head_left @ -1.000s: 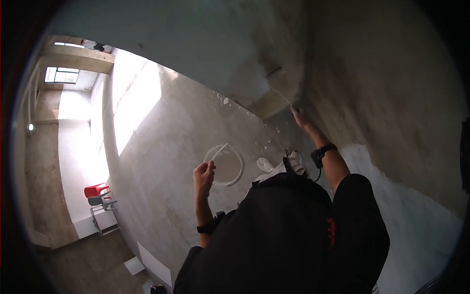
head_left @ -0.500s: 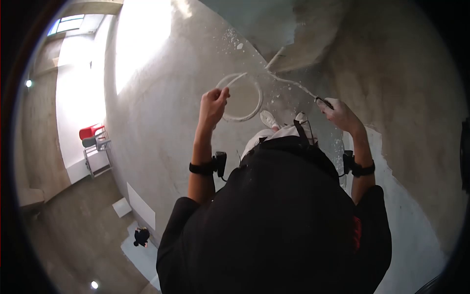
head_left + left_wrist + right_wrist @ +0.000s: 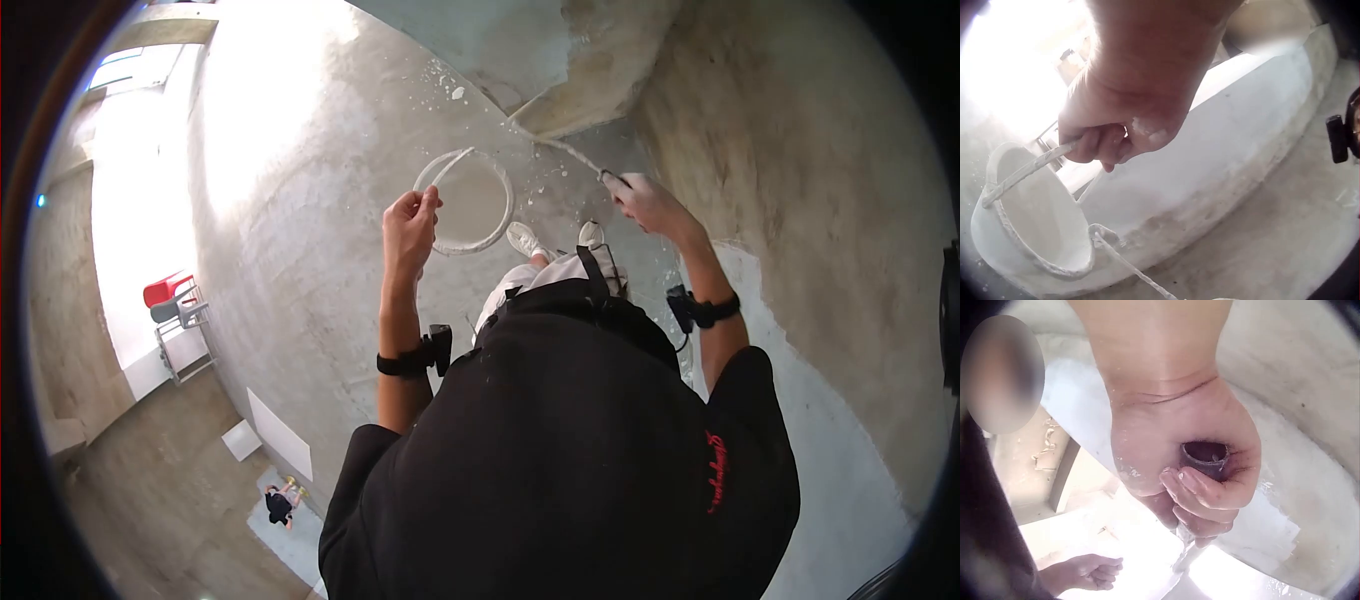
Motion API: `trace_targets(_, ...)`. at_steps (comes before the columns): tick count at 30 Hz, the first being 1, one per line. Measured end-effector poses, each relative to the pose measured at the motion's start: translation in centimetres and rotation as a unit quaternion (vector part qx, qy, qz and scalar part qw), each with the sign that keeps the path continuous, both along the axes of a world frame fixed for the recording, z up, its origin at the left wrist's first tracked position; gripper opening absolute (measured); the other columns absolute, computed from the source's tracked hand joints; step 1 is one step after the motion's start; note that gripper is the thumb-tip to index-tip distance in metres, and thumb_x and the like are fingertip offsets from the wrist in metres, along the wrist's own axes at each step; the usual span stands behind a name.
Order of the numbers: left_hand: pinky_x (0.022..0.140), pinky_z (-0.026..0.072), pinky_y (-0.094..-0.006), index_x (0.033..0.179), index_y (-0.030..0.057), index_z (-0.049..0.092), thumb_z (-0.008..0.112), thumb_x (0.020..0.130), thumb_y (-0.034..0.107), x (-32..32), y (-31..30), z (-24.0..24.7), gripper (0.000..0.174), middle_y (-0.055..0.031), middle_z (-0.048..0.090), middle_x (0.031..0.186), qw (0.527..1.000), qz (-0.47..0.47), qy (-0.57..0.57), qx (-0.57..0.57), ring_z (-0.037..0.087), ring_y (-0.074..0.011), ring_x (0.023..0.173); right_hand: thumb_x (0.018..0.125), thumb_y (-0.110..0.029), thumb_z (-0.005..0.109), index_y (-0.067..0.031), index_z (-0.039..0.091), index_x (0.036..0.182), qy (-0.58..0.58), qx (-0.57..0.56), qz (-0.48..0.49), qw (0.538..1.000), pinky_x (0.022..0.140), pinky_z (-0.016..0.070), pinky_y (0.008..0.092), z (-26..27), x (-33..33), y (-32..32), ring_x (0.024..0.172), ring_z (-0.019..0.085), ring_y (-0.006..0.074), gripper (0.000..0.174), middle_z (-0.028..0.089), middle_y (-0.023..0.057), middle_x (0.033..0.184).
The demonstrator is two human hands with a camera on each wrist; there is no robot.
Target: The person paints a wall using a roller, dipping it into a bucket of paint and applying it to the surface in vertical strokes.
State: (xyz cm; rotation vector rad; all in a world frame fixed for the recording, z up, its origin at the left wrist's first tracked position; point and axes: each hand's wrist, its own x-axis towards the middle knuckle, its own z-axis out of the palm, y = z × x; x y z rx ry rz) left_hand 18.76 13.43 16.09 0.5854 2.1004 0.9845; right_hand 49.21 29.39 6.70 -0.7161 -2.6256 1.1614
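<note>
The person's left hand [image 3: 409, 230] curls closed round a thin, white-crusted bail [image 3: 1035, 164] on a round white bucket [image 3: 995, 225], near 2 white shoes [image 3: 524, 239]. Their right hand [image 3: 655, 208] wraps a dark, hollow handle [image 3: 1210, 467]; its caked rod [image 3: 570, 150] slants away, the far end unclear from here. I'd judge the step as steering this tool beside the bucket; the next move calls for firm grips. Far off, a red chair [image 3: 165, 290].

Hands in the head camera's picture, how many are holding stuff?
2. On the picture's left, the left hand grips the white bucket by its handle; on the right, the right hand grips a dark tool handle. The hands of the faraway person are too small to tell.
</note>
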Motion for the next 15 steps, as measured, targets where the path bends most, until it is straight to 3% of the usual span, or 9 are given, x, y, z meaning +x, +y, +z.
trace_targets(1, 0.043, 0.0294, -0.0231, 0.078, -0.0023, 0.064, 0.061, 0.091, 0.029, 0.0, 0.0, 0.0, 0.034, 0.0015, 0.048, 0.057, 1.000, 0.002, -0.003, -0.009, 0.039, -0.0044, 0.048, 0.094, -0.028, 0.047, 0.0034, 0.059, 0.086, -0.071, -0.194, -0.118, 0.971, 0.048, 0.0427, 0.0410, -0.9, -1.6, 1.0, 0.052, 0.055, 0.0292, 0.035, 0.052, 0.0139, 0.060)
trace_targets(2, 0.043, 0.0294, -0.0231, 0.078, -0.0023, 0.064, 0.061, 0.091, 0.029, -0.1, -0.3, -0.3, 0.034, 0.0015, 0.048, 0.057, 1.000, 0.004, -0.005, -0.007, 0.039, -0.0044, 0.048, 0.095, -0.035, 0.045, 0.0034, 0.057, 0.076, -0.137, -0.377, -0.231, 0.887, 0.043, 0.0407, 0.0400, -2.3, -3.3, 1.9, 0.044, 0.052, 0.0253, 0.044, 0.049, 0.0113, 0.053)
trace_targets(4, 0.046, 0.0304, -0.0235, 0.077, -0.0028, 0.064, 0.061, 0.091, 0.029, -0.5, -0.4, -0.5, 0.035, 0.0014, 0.048, 0.058, 1.000, -0.010, 0.017, -0.023, 0.040, -0.0050, 0.051, 0.093, -0.045, 0.040, -0.0006, 0.050, 0.062, -0.129, -0.405, -0.271, 0.864, 0.037, 0.0367, 0.0382, -7.2, -6.1, 3.8, 0.036, 0.044, 0.0198, 0.055, 0.043, 0.0078, 0.046)
trace_targets(8, 0.047, 0.0306, -0.0236, 0.076, -0.0030, 0.063, 0.061, 0.091, 0.029, -0.8, -0.4, -0.8, 0.035, 0.0017, 0.048, 0.058, 0.999, -0.005, 0.022, -0.031, 0.040, -0.0052, 0.053, 0.093, -0.043, 0.039, -0.0014, 0.049, 0.058, -0.162, -0.373, -0.271, 0.873, 0.037, 0.0369, 0.0393, -16.1, -11.3, 7.9, 0.036, 0.045, 0.0210, 0.055, 0.046, 0.0086, 0.047)
trace_targets(13, 0.047, 0.0307, -0.0239, 0.075, -0.0029, 0.063, 0.061, 0.091, 0.028, -0.6, -1.2, -0.7, 0.035, 0.0015, 0.048, 0.058, 0.998, 0.040, 0.010, -0.045, 0.040, -0.0055, 0.053, 0.093, -0.039, 0.039, -0.0011, 0.049, 0.059, -0.151, -0.397, -0.290, 0.857, 0.039, 0.0395, 0.0397, -17.9, -15.1, 10.4, 0.038, 0.047, 0.0219, 0.053, 0.048, 0.0105, 0.048)
trace_targets(15, 0.047, 0.0308, -0.0239, 0.075, -0.0026, 0.063, 0.061, 0.091, 0.028, -0.7, -1.3, -0.9, 0.035, 0.0014, 0.048, 0.058, 0.998, 0.046, 0.014, -0.049, 0.040, -0.0056, 0.053, 0.095, -0.037, 0.036, -0.0011, 0.050, 0.060, -0.147, -0.327, -0.225, 0.906, 0.042, 0.0410, 0.0386, -18.7, -16.0, 10.9, 0.040, 0.048, 0.0215, 0.052, 0.047, 0.0101, 0.049)
